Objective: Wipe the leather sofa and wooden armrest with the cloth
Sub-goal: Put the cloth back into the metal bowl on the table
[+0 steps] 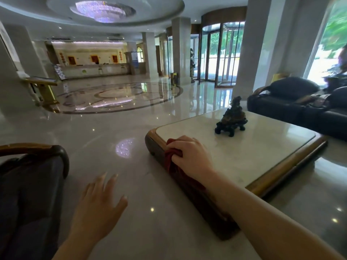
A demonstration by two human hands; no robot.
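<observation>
My right hand [189, 154] is closed on a dark red cloth [171, 156], pressing it against the near left edge of a low marble-topped table with a wooden frame [272, 177]. The cloth hangs down over the table's dark wooden side. My left hand [99, 201] hovers above the floor with its fingers spread and nothing in it. A dark leather sofa [32, 199] with a curved wooden armrest [37, 149] stands at the lower left, just left of my left hand. Neither hand touches it.
A dark figurine [232, 117] stands on the marble top. Another dark leather sofa [293, 102] with a wooden armrest sits at the right by the window. Polished lobby floor [131, 128] stretches ahead toward pillars, a reception counter and glass doors.
</observation>
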